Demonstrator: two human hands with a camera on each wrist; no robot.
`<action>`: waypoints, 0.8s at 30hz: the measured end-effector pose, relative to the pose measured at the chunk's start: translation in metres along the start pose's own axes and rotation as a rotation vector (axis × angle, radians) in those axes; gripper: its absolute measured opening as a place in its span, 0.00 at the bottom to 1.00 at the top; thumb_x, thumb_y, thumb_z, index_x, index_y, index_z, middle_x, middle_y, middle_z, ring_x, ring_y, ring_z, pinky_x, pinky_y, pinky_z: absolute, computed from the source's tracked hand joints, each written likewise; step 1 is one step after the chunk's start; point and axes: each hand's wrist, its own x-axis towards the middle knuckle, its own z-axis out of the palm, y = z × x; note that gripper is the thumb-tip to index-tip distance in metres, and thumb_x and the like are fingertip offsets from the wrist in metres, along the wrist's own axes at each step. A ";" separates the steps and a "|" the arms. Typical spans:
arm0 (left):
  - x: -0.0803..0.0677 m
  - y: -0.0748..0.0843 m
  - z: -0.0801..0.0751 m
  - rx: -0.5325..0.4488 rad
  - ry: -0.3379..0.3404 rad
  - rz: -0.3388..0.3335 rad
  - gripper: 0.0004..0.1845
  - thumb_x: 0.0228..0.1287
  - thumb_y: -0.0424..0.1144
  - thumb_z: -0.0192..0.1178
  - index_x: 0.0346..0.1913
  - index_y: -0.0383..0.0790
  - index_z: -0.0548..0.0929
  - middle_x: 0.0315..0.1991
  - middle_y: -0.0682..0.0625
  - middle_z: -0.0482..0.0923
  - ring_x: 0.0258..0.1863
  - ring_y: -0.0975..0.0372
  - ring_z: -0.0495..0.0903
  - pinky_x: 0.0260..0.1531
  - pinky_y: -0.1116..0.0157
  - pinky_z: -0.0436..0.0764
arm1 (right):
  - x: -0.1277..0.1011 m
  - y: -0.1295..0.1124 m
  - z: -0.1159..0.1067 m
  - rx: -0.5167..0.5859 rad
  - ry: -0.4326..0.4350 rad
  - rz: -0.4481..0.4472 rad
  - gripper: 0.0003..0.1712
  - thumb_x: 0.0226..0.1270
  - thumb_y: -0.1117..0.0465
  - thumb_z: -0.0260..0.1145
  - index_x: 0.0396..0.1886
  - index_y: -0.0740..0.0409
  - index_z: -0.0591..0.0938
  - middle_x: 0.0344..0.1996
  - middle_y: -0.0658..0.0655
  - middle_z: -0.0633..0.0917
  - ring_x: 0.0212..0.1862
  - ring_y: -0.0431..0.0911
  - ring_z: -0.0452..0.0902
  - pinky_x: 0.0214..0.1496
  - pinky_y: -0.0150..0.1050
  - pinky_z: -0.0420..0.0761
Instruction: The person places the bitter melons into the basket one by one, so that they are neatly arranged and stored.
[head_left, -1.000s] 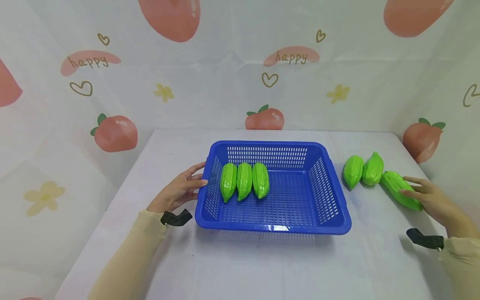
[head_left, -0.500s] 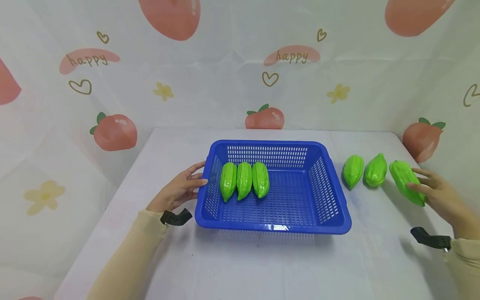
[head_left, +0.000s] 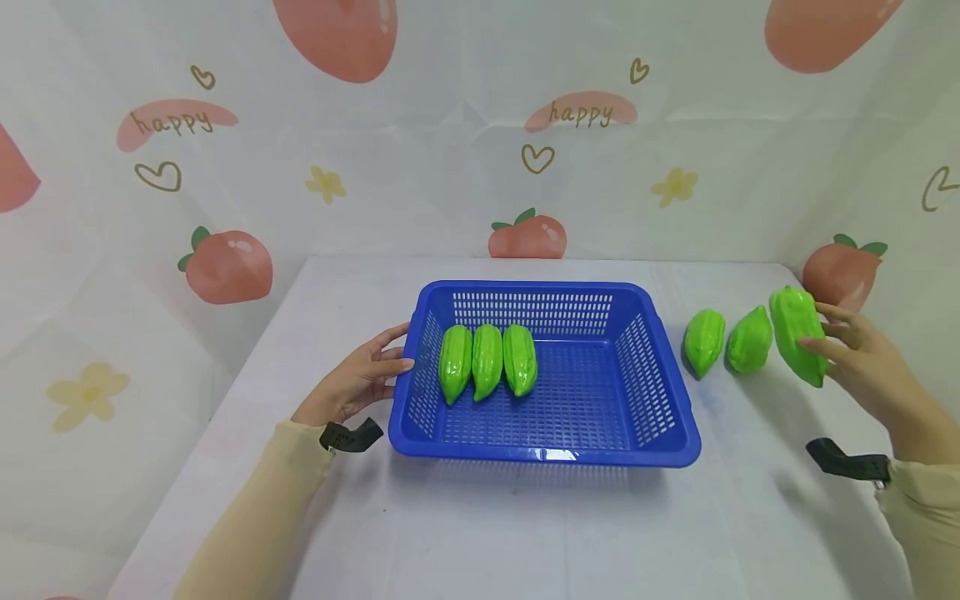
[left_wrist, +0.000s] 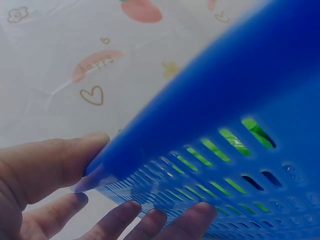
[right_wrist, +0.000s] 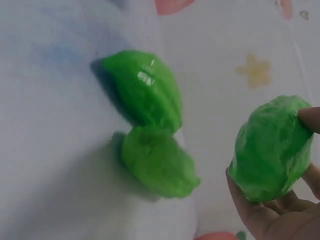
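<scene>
Currently, three gourds [head_left: 487,363] in blue basket [head_left: 579,398], hands [head_left: 354,377] gripping rim [head_left: 401,410] left, another gourd [head_left: 795,333] right

Pinches a lumpy green vegetable [right_wrist: 272,150] in the right hand [right_wrist: 287,218], apart from the two at left. Shows, on the white tabletop [right_wrist: 40,140], an upper green vegetable [right_wrist: 150,90] (bright glint on its skin) and, partly overlapping it in sight, a lower green vegetable [right_wrist: 160,167]. Includes a yellow flower [right_wrist: 256,72] on pale cloth [right_wrist: 212,150].

Blue basket [head_left: 480,456] holds 3 green gourds [head_left: 487,362]; right of it 2 gourds [head_left: 704,342] lie, 1 gourd [head_left: 795,333] is held aloft
</scene>
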 end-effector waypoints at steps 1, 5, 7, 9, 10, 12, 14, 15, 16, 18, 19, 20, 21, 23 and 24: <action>0.000 0.000 0.000 -0.003 0.000 0.000 0.41 0.66 0.36 0.61 0.77 0.56 0.52 0.69 0.39 0.64 0.45 0.60 0.84 0.47 0.60 0.84 | 0.001 -0.004 0.003 0.022 -0.004 -0.012 0.27 0.70 0.72 0.55 0.59 0.37 0.67 0.48 0.42 0.67 0.41 0.26 0.75 0.37 0.19 0.77; 0.000 0.001 0.000 -0.013 -0.002 -0.001 0.41 0.66 0.36 0.61 0.76 0.55 0.52 0.68 0.39 0.65 0.45 0.60 0.84 0.47 0.60 0.84 | 0.006 -0.017 0.014 0.104 -0.044 -0.068 0.28 0.69 0.75 0.54 0.61 0.42 0.67 0.49 0.45 0.68 0.42 0.29 0.78 0.38 0.21 0.79; 0.000 0.001 0.001 -0.015 -0.006 -0.001 0.41 0.66 0.37 0.61 0.77 0.55 0.52 0.68 0.39 0.65 0.45 0.60 0.84 0.47 0.60 0.84 | 0.008 -0.024 0.020 0.118 -0.063 -0.091 0.28 0.69 0.75 0.54 0.60 0.43 0.68 0.49 0.44 0.71 0.43 0.30 0.78 0.38 0.21 0.79; 0.000 0.001 0.001 -0.014 -0.007 0.001 0.41 0.66 0.37 0.61 0.77 0.55 0.52 0.68 0.39 0.65 0.45 0.60 0.84 0.47 0.60 0.84 | 0.010 -0.030 0.027 0.103 -0.082 -0.113 0.28 0.68 0.76 0.54 0.60 0.44 0.68 0.49 0.43 0.73 0.44 0.30 0.79 0.40 0.21 0.79; 0.000 0.001 0.001 -0.013 -0.007 0.002 0.41 0.66 0.37 0.61 0.77 0.55 0.52 0.68 0.39 0.64 0.45 0.60 0.84 0.47 0.60 0.84 | 0.011 -0.033 0.031 0.068 -0.083 -0.120 0.28 0.68 0.76 0.54 0.61 0.44 0.69 0.49 0.42 0.74 0.45 0.30 0.78 0.40 0.20 0.78; 0.000 0.001 0.001 -0.009 -0.006 0.001 0.41 0.66 0.37 0.61 0.77 0.55 0.52 0.68 0.39 0.64 0.45 0.60 0.84 0.47 0.60 0.84 | 0.012 -0.041 0.040 -0.034 -0.083 -0.127 0.29 0.68 0.75 0.55 0.63 0.45 0.69 0.50 0.40 0.75 0.46 0.29 0.77 0.42 0.19 0.76; 0.000 0.001 0.001 -0.008 -0.006 0.000 0.41 0.66 0.37 0.61 0.77 0.55 0.52 0.69 0.39 0.64 0.45 0.60 0.84 0.47 0.61 0.84 | 0.013 -0.049 0.048 -0.133 -0.080 -0.133 0.30 0.69 0.74 0.56 0.66 0.47 0.68 0.50 0.38 0.76 0.47 0.28 0.76 0.44 0.18 0.74; -0.001 0.002 0.001 -0.008 -0.007 0.000 0.41 0.66 0.37 0.61 0.77 0.55 0.52 0.69 0.39 0.64 0.45 0.60 0.84 0.47 0.61 0.84 | 0.013 -0.053 0.052 -0.190 -0.078 -0.135 0.31 0.69 0.73 0.57 0.68 0.46 0.68 0.51 0.37 0.75 0.48 0.27 0.75 0.44 0.18 0.73; -0.001 0.002 0.001 -0.009 -0.009 0.000 0.41 0.66 0.37 0.61 0.77 0.55 0.52 0.69 0.39 0.64 0.45 0.60 0.84 0.47 0.61 0.84 | 0.013 -0.057 0.056 -0.228 -0.080 -0.140 0.31 0.69 0.72 0.57 0.69 0.47 0.67 0.51 0.36 0.75 0.48 0.27 0.75 0.44 0.17 0.72; -0.001 0.002 0.001 -0.009 -0.011 0.001 0.41 0.66 0.37 0.61 0.77 0.55 0.52 0.69 0.39 0.64 0.45 0.61 0.84 0.47 0.61 0.84 | 0.014 -0.064 0.063 -0.253 -0.097 -0.149 0.32 0.70 0.71 0.57 0.71 0.47 0.65 0.52 0.35 0.74 0.50 0.26 0.74 0.45 0.17 0.73; -0.001 0.002 0.001 -0.008 -0.013 0.002 0.41 0.66 0.36 0.61 0.77 0.55 0.52 0.68 0.39 0.64 0.44 0.60 0.84 0.46 0.61 0.84 | 0.015 -0.067 0.067 -0.242 -0.109 -0.155 0.33 0.70 0.72 0.57 0.71 0.47 0.65 0.53 0.36 0.74 0.50 0.27 0.74 0.45 0.17 0.74; -0.001 0.002 0.001 -0.008 -0.016 0.004 0.41 0.66 0.36 0.61 0.77 0.55 0.52 0.68 0.39 0.65 0.44 0.60 0.84 0.46 0.61 0.84 | 0.015 -0.070 0.071 -0.222 -0.127 -0.162 0.33 0.70 0.72 0.56 0.71 0.49 0.64 0.54 0.37 0.74 0.51 0.28 0.74 0.45 0.18 0.75; -0.001 0.002 0.000 -0.011 -0.020 0.005 0.41 0.66 0.36 0.61 0.77 0.54 0.51 0.68 0.38 0.65 0.44 0.60 0.84 0.46 0.60 0.84 | 0.016 -0.073 0.075 -0.211 -0.141 -0.163 0.33 0.70 0.72 0.56 0.71 0.49 0.64 0.54 0.38 0.73 0.51 0.28 0.74 0.45 0.19 0.76; 0.000 0.002 0.000 -0.011 -0.028 0.008 0.41 0.66 0.35 0.61 0.77 0.54 0.51 0.66 0.39 0.67 0.43 0.60 0.85 0.46 0.59 0.84 | 0.016 -0.078 0.082 -0.205 -0.166 -0.159 0.33 0.70 0.71 0.56 0.71 0.48 0.62 0.56 0.41 0.71 0.52 0.30 0.74 0.45 0.22 0.78; 0.000 0.002 0.000 -0.012 -0.031 0.011 0.42 0.66 0.35 0.61 0.77 0.53 0.51 0.65 0.39 0.68 0.43 0.60 0.85 0.46 0.59 0.84 | 0.015 -0.080 0.085 -0.209 -0.176 -0.150 0.33 0.71 0.70 0.56 0.72 0.47 0.60 0.57 0.43 0.70 0.52 0.30 0.74 0.45 0.23 0.79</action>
